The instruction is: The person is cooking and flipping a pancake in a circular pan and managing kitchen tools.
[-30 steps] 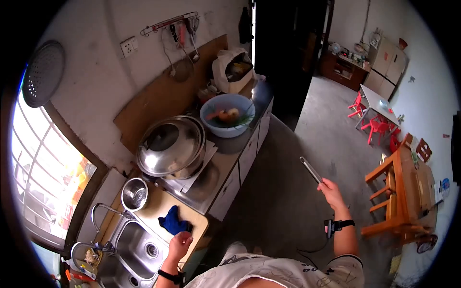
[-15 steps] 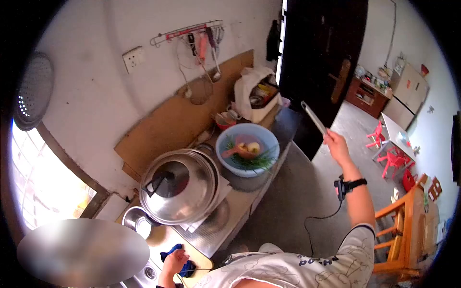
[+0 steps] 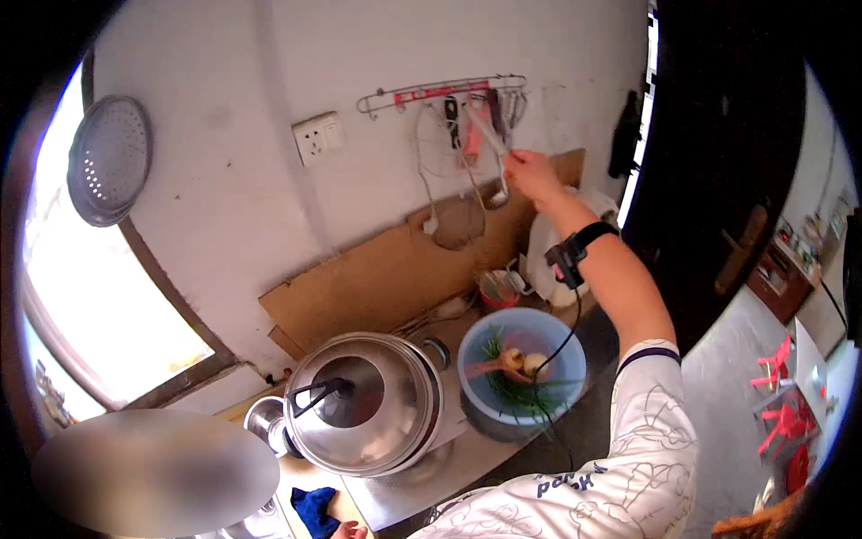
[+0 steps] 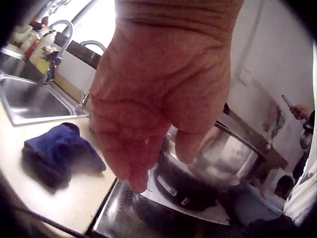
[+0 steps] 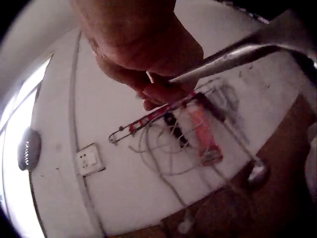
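My right hand (image 3: 536, 175) is raised in front of the wall rack (image 3: 440, 92) and grips a long metal utensil (image 3: 486, 131). In the head view its pale shaft points up and left, overlapping the hanging tools. Seen from the right wrist, the shiny shaft (image 5: 223, 60) broadens toward the right edge; its exact kind does not show. My left hand (image 4: 158, 94) hangs over the counter with fingers loosely bent, holding nothing. Beside it lies a crumpled dark blue cloth (image 4: 59, 151), also at the bottom of the head view. A ladle (image 5: 257, 173) hangs below the rack.
A large lidded steel pot (image 3: 364, 404) stands on the counter beside a small steel bowl (image 3: 263, 422). Further along is a blue basin (image 3: 476, 386) with greens and round vegetables. Cardboard (image 3: 359, 274) leans on the wall. A sink (image 4: 34, 96) is at left.
My right hand has carried the utensil from over the floor at right, up and leftward to the wall rack. The head view has turned toward the wall; my left hand stays near the cloth.
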Demonstrator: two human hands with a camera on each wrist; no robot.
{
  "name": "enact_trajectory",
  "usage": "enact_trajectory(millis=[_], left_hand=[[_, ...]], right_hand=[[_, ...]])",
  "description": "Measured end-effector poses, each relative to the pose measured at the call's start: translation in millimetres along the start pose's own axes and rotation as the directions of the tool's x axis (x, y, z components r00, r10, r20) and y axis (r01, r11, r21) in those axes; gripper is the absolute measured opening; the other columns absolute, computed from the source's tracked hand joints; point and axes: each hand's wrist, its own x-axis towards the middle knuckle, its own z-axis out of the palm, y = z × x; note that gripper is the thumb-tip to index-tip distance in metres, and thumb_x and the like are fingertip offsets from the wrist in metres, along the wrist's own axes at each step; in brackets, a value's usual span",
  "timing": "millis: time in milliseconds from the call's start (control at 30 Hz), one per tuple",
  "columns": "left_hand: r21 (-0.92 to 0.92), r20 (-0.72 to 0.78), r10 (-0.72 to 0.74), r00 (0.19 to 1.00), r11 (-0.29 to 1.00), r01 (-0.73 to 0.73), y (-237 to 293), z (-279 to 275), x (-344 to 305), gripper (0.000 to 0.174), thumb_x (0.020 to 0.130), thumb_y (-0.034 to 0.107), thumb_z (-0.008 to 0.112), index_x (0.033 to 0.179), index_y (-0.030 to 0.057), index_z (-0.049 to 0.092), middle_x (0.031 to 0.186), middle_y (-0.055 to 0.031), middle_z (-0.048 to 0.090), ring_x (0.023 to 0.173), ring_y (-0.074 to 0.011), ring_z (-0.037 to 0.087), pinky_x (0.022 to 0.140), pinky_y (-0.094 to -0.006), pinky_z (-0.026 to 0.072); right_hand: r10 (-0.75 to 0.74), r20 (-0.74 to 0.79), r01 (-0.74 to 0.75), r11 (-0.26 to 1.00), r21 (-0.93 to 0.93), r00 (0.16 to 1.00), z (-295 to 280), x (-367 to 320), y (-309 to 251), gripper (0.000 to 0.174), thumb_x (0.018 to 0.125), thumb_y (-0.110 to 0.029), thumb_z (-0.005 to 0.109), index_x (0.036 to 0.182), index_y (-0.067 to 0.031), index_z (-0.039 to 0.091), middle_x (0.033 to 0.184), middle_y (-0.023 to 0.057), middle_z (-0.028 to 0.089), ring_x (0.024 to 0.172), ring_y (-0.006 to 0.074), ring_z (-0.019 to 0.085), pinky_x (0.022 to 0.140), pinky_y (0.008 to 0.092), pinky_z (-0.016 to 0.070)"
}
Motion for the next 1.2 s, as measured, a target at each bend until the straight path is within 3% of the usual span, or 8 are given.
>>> enact_trajectory(millis=[167, 667, 733, 800, 833, 867, 1000, 1200], left_hand=[[-0.156, -0.116, -0.069, 0.991, 0.986, 0.051, 51.9, 66.9, -33.5, 0.031, 0.085, 0.024, 0.059, 0.107, 0.0035, 0.052, 0.078, -0.0047, 0.056, 0.066, -0.0104, 0.052, 0.056, -0.0244, 0.0443], [-0.284, -0.46, -0.174, 0.871, 0.958, 0.041, 62.0, 143.3, -138.3, 0.029, 0.085, 0.023, 0.058, 0.106, 0.0031, 0.052, 0.076, -0.003, 0.056, 0.067, -0.0098, 0.052, 0.058, -0.0241, 0.0443], [-0.72, -0.235, -0.488, 0.84, 0.669, 0.187, 68.6, 135.5, -147.6, 0.029, 0.086, 0.02, 0.057, 0.109, 0.004, 0.051, 0.081, -0.0036, 0.057, 0.073, -0.011, 0.053, 0.064, -0.0257, 0.0455], [-0.243, -0.293, -0.32, 0.901, 0.936, 0.254, 148.6, 90.6, -178.4, 0.038, 0.084, 0.018, 0.06, 0.119, 0.0106, 0.049, 0.113, -0.0144, 0.056, 0.089, -0.0173, 0.056, 0.073, -0.0309, 0.0467], [-0.247, -0.348, -0.348, 0.87, 0.93, 0.273, 150.2, 89.3, -181.0, 0.034, 0.081, 0.02, 0.061, 0.111, 0.0051, 0.053, 0.1, -0.0141, 0.06, 0.083, -0.0186, 0.059, 0.072, -0.0311, 0.048], [-0.255, -0.402, -0.381, 0.833, 0.92, 0.298, 144.6, 90.2, -183.1, 0.033, 0.078, 0.021, 0.062, 0.103, -0.0003, 0.058, 0.087, -0.0137, 0.065, 0.077, -0.0198, 0.063, 0.07, -0.0313, 0.0493], [-0.357, -0.409, -0.464, 0.786, 0.874, 0.33, 135.5, 80.8, -224.4, 0.037, 0.077, 0.029, 0.062, 0.103, 0.0026, 0.059, 0.091, -0.015, 0.064, 0.085, -0.0269, 0.062, 0.075, -0.0342, 0.0484], [-0.396, -0.446, -0.501, 0.742, 0.854, 0.338, 66.6, 62.2, -298.7, 0.039, 0.078, 0.028, 0.06, 0.105, 0.001, 0.058, 0.095, -0.0163, 0.063, 0.089, -0.0267, 0.061, 0.077, -0.0338, 0.0477]], right_hand=[[-0.021, 0.246, -0.034, 0.975, 0.22, 0.969, 82.8, 24.4, -19.9, 0.022, 0.085, -0.021, 0.054, 0.09, 0.0005, 0.06, 0.07, 0.0041, 0.058, 0.052, 0.0096, 0.05, 0.045, 0.0258, 0.0406], [-0.009, 0.372, -0.157, 0.897, 0.414, 0.928, 161.6, 33.4, 7.9, 0.027, 0.087, -0.024, 0.051, 0.098, 0.0, 0.056, 0.074, 0.0049, 0.059, 0.051, 0.0113, 0.052, 0.044, 0.0242, 0.0426], [0.051, 0.422, -0.267, 0.841, 0.471, 0.905, 172.8, 35.5, 9.3, 0.027, 0.088, -0.024, 0.048, 0.1, -0.0007, 0.055, 0.077, 0.0066, 0.059, 0.057, 0.0145, 0.054, 0.049, 0.0262, 0.0456], [0.086, 0.459, -0.332, 0.807, 0.488, 0.884, 196.5, 52.1, 34.2, 0.031, 0.087, -0.023, 0.05, 0.107, -0.0008, 0.051, 0.079, 0.008, 0.06, 0.063, 0.0184, 0.057, 0.059, 0.0318, 0.0481], [0.073, 0.532, -0.183, 0.971, 0.157, 0.843, 192.9, 55.4, 30.1, 0.041, 0.083, -0.024, 0.054, 0.115, -0.0007, 0.045, 0.092, 0.0107, 0.059, 0.079, 0.0224, 0.057, 0.074, 0.0394, 0.0457], [0.046, 0.417, -0.176, 0.944, 0.28, 0.908, 193.3, 41.6, 35.0, 0.046, 0.08, -0.025, 0.057, 0.117, -0.001, 0.043, 0.105, 0.0112, 0.055, 0.094, 0.0227, 0.052, 0.082, 0.0442, 0.0397], [0.026, 0.306, -0.011, 0.999, -0.053, 0.952, 197.8, 33.5, 22.4, 0.053, 0.077, -0.024, 0.062, 0.12, 0.0025, 0.047, 0.116, 0.0154, 0.052, 0.102, 0.0253, 0.049, 0.086, 0.0338, 0.0392], [-0.148, 0.207, 0.084, 0.954, 0.288, 0.967, 206.5, -56.4, -7.5, 0.04, 0.084, -0.019, 0.055, 0.117, 0.0026, 0.047, 0.116, 0.0127, 0.05, 0.106, 0.0232, 0.047, 0.092, 0.0317, 0.0347]])
